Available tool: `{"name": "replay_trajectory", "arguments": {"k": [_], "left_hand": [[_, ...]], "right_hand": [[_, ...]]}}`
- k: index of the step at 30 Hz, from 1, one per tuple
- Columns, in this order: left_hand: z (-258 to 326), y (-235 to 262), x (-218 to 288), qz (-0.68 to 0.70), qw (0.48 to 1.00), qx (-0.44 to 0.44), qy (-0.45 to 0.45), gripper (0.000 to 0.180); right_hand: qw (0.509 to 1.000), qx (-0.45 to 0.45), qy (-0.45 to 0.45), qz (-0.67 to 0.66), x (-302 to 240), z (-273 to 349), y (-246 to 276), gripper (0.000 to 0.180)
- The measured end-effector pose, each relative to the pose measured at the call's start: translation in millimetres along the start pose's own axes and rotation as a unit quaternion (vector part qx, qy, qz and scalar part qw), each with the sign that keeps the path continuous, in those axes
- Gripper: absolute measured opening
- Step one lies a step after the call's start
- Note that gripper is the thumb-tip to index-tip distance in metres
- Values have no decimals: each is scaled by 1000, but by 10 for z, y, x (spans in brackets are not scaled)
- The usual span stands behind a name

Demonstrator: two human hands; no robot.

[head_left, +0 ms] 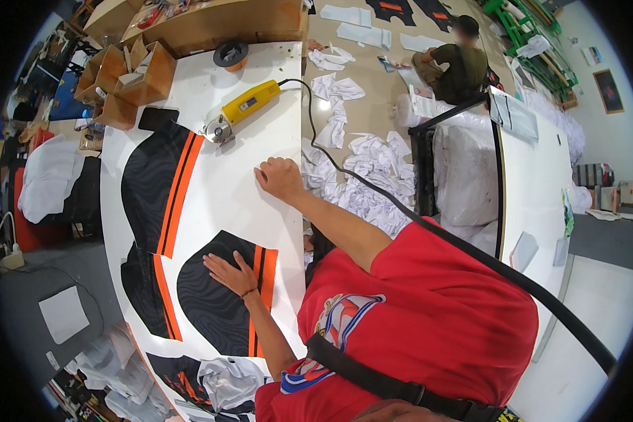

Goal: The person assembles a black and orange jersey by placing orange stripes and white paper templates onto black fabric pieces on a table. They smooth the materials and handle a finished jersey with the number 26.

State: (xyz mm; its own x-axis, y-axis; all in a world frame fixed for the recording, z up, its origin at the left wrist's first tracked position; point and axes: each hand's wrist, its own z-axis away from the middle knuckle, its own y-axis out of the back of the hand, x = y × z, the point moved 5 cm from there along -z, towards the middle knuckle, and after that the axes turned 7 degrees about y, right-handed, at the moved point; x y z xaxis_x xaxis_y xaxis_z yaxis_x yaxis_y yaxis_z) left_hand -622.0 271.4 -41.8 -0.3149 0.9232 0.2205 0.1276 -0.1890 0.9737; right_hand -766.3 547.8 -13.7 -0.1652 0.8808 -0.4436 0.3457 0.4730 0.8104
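My left hand (231,274) lies flat, fingers stretched, on a black sleeve-shaped fabric piece (211,309) with a wavy pattern and an orange-and-black striped edge. Further up the white table (218,204), my right hand (280,178) rests near the edge with its fingers curled in; I see nothing in it. Beyond it lies a yellow electric round-blade cloth cutter (250,102), blade toward the left. Two similar pieces lie to the left: a larger fabric piece (151,186) and a smaller, partly overlapped fabric piece (142,292).
The cutter's black cable (373,179) runs past my right arm. Cardboard boxes (148,74), a dark phone-like slab (158,119) and a black round dish (230,54) stand at the far end. White cloth scraps (373,176) cover the floor. A person (461,67) sits beyond.
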Motion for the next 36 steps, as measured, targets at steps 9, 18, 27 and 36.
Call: {"name": "replay_trajectory", "arguments": {"k": [9, 18, 27, 36], "left_hand": [[19, 63, -33, -39, 999, -5, -15, 75], [49, -3, -75, -33, 999, -43, 0, 78], [93, 187, -21, 26, 998, 49, -18, 77], [196, 328, -49, 55, 998, 24, -19, 74]], "right_hand": [[1000, 14, 6, -3, -29, 9, 19, 25], [1000, -1, 3, -2, -12, 16, -26, 27], [1000, -2, 0, 14, -8, 15, -25, 27], [1000, 7, 0, 14, 22, -5, -81, 29]]}}
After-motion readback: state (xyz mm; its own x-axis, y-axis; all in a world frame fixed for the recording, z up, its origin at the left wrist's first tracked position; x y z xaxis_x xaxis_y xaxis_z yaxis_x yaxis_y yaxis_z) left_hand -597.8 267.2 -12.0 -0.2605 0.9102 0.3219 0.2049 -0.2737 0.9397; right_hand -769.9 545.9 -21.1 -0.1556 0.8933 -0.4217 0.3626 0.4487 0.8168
